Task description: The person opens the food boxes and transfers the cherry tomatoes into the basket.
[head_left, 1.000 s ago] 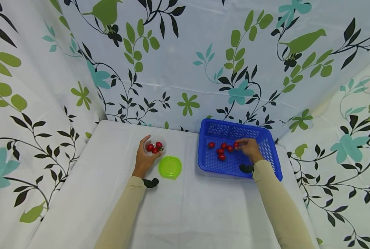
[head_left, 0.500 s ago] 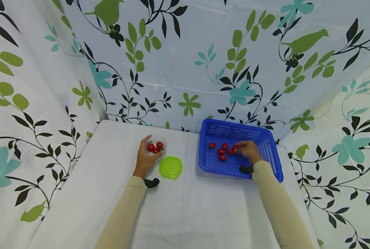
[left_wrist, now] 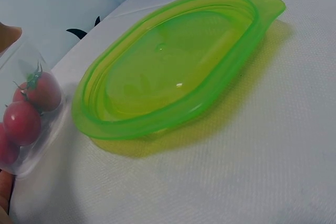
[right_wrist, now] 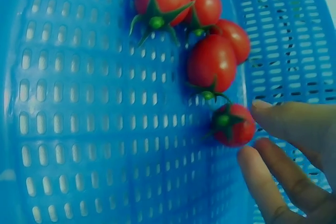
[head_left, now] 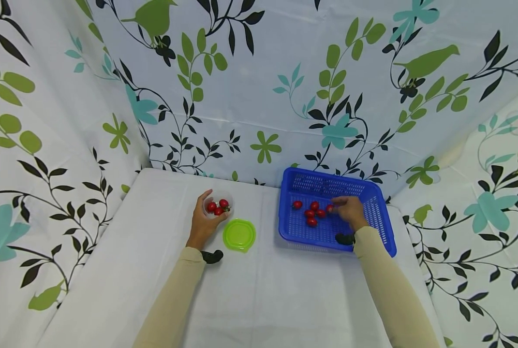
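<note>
My left hand grips a clear plastic container at the table's left, thumb and fingers on opposite sides. Inside lie a few cherry tomatoes, red with green stems; the left wrist view shows these tomatoes through the wall. A translucent lime-green lid rests flat beside the container. My right hand reaches into a blue perforated basket. In the right wrist view, its spread fingertips stand around one side of a tomato, very close, without a visible pinch.
Several other tomatoes are clustered inside the basket, near the reached-for one. A white cloth covers the table. Patterned curtains hang behind it and at both sides.
Around the tomato at its tips, my right hand has shifted slightly and its fingers look more spread. That tomato sits a little nearer me. My left hand keeps holding the container.
</note>
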Motion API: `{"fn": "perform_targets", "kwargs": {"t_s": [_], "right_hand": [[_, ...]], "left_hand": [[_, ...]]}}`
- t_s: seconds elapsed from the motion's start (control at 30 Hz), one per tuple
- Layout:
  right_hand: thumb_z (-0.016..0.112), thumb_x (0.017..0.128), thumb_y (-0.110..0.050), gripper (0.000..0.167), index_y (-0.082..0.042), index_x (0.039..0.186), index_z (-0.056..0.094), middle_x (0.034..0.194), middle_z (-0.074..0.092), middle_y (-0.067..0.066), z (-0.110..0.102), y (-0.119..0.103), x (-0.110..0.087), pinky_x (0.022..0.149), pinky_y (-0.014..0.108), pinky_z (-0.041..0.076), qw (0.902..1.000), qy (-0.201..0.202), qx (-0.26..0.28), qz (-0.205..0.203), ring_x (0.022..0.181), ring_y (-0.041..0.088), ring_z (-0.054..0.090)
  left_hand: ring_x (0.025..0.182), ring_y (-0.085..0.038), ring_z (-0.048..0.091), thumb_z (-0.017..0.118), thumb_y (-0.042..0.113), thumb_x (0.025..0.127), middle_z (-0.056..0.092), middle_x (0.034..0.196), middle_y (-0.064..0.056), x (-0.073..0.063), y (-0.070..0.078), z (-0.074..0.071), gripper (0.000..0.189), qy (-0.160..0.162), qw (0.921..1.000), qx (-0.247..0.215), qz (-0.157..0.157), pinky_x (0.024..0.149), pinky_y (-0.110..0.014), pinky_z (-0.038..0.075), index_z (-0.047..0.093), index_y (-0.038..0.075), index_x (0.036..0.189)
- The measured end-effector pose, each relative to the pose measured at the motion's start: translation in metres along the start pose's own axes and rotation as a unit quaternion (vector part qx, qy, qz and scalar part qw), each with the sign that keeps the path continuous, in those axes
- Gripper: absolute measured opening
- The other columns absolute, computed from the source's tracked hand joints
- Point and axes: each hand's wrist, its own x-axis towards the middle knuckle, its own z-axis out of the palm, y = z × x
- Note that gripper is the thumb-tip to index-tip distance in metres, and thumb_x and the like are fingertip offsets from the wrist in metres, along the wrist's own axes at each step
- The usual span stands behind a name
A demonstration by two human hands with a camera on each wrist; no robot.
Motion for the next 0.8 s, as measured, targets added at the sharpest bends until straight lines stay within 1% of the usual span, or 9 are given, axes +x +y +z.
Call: {"fn": "perform_targets", "kwargs": {"t_s": [0.17,0.3,0.4,0.5,0.63,0.7,0.8], "right_hand": [[0.074,0.097,-0.007,0.043,-0.004,0.139,0.068,0.148,0.064,0.02,-0.001,-0.012,-0.004,0.126,0.062,0.036,0.9989,0.035,0.01,-0.03,0.148,0.042,0.049],[0.076,0.097,-0.012,0.042,-0.007,0.139,0.07,0.147,0.066,0.016,0.001,-0.032,-0.011,0.125,0.061,0.037,0.9967,0.054,0.012,-0.06,0.149,0.039,0.049],[0.078,0.096,-0.014,0.041,-0.008,0.137,0.072,0.145,0.068,0.014,0.003,-0.05,-0.016,0.125,0.059,0.039,0.9945,0.062,0.016,-0.083,0.146,0.037,0.053],[0.079,0.095,-0.015,0.041,-0.008,0.135,0.073,0.141,0.071,0.014,0.008,-0.068,-0.02,0.118,0.056,0.048,0.9921,0.063,0.022,-0.107,0.134,0.036,0.064],[0.081,0.093,-0.016,0.041,-0.009,0.133,0.074,0.136,0.074,0.012,0.016,-0.088,-0.026,0.105,0.053,0.057,0.9874,0.056,0.038,-0.143,0.119,0.035,0.072],[0.082,0.093,-0.016,0.041,-0.009,0.133,0.074,0.135,0.074,0.011,0.02,-0.098,-0.031,0.103,0.053,0.058,0.9851,0.051,0.048,-0.157,0.119,0.034,0.072],[0.082,0.094,-0.017,0.041,-0.012,0.133,0.074,0.135,0.074,0.01,0.028,-0.115,-0.039,0.103,0.053,0.059,0.9836,0.041,0.058,-0.166,0.12,0.033,0.07]], "left_hand": [[0.159,-0.033,0.032,0.087,0.025,0.09,0.043,0.166,-0.012,0.0,0.001,0.0,0.093,-0.001,1.0,-0.001,-0.003,0.133,-0.063,0.021,0.033,0.03,0.165],[0.157,-0.033,0.033,0.087,0.023,0.09,0.042,0.166,-0.014,0.0,0.003,0.0,0.093,-0.001,1.0,-0.002,-0.006,0.133,-0.062,0.021,0.033,0.03,0.165],[0.156,-0.033,0.035,0.087,0.022,0.09,0.041,0.166,-0.015,-0.001,0.006,0.001,0.092,0.001,0.9999,-0.005,-0.012,0.133,-0.06,0.022,0.033,0.032,0.164],[0.155,-0.032,0.036,0.086,0.022,0.09,0.041,0.166,-0.015,-0.002,0.009,0.002,0.091,0.003,0.9998,-0.005,-0.019,0.133,-0.059,0.023,0.032,0.033,0.164],[0.154,-0.034,0.036,0.085,0.021,0.091,0.04,0.166,-0.015,-0.003,0.012,0.003,0.092,0.005,0.9997,-0.003,-0.024,0.133,-0.06,0.024,0.031,0.028,0.165],[0.154,-0.035,0.036,0.084,0.02,0.091,0.04,0.166,-0.016,-0.003,0.012,0.004,0.093,0.005,0.9997,-0.004,-0.023,0.132,-0.06,0.025,0.03,0.027,0.165],[0.154,-0.035,0.036,0.084,0.02,0.091,0.04,0.166,-0.015,-0.003,0.013,0.004,0.093,0.007,0.9997,-0.001,-0.024,0.132,-0.06,0.026,0.03,0.03,0.165]]}}
